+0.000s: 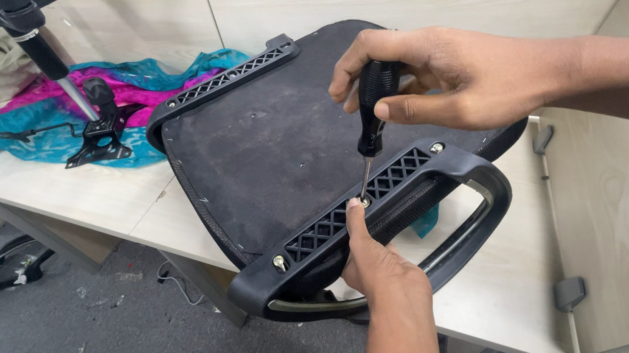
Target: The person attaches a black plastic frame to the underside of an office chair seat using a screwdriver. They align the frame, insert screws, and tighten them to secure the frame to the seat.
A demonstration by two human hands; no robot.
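The seat underside (274,140) was rough, matt black cloth. The armrest bracket (355,212) looked like matt black plastic, its screws (280,261) shiny metal. The screwdriver (373,119) had a glossy black handle. The desk (77,201) was smooth pale wood laminate.
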